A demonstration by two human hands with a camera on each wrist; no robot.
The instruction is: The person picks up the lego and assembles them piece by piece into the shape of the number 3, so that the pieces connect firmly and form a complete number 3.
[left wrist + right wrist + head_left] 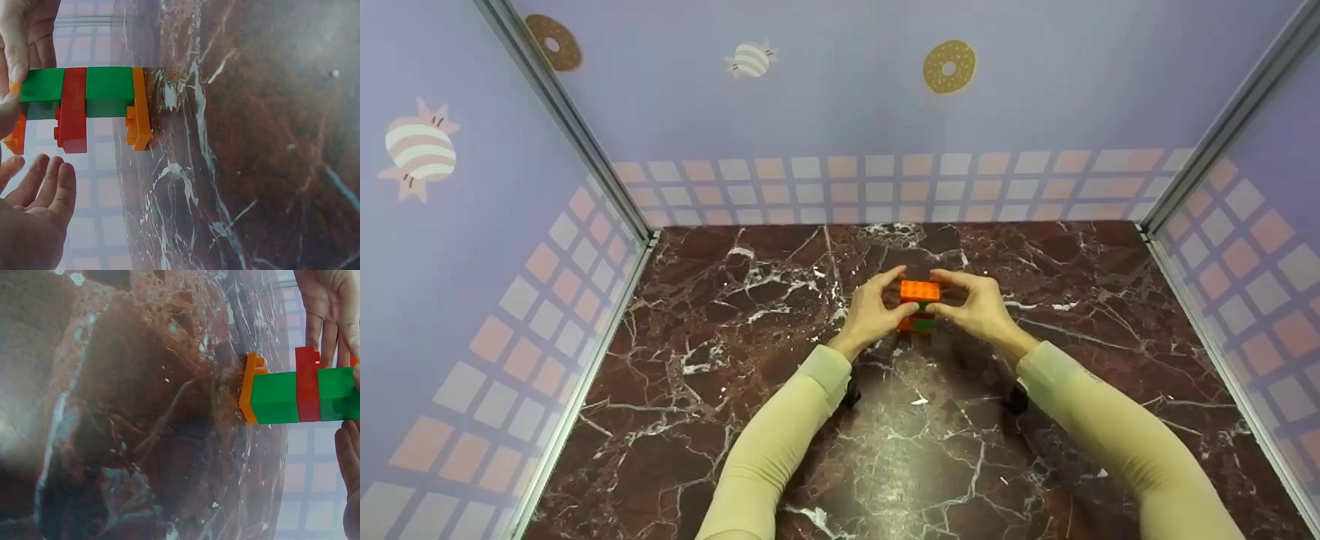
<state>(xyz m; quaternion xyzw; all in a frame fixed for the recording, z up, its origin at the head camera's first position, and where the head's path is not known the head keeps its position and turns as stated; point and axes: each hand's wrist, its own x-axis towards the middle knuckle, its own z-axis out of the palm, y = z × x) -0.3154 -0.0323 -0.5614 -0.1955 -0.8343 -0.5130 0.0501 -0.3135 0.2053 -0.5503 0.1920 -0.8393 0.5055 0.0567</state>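
A small tower of toy building blocks stands upright on the dark marbled table. From the bottom it has an orange brick (pixel 140 112), a green block (pixel 109 93), a red brick (pixel 74 124), another green block (pixel 44 87) and an orange brick (pixel 920 290) on top with its studs up. My left hand (pixel 871 311) holds the top orange brick at its left end, thumb on the near side. From the right end my right hand (pixel 979 306) grips the same brick, thumb likewise in front. Contact of the index fingers at the far side is partly hidden.
The marbled table (pixel 697 442) has white veins and a glare patch in front of the tower. Purple patterned walls (pixel 840 112) enclose it at the back and both sides. Metal strips (pixel 577 420) run along the side edges.
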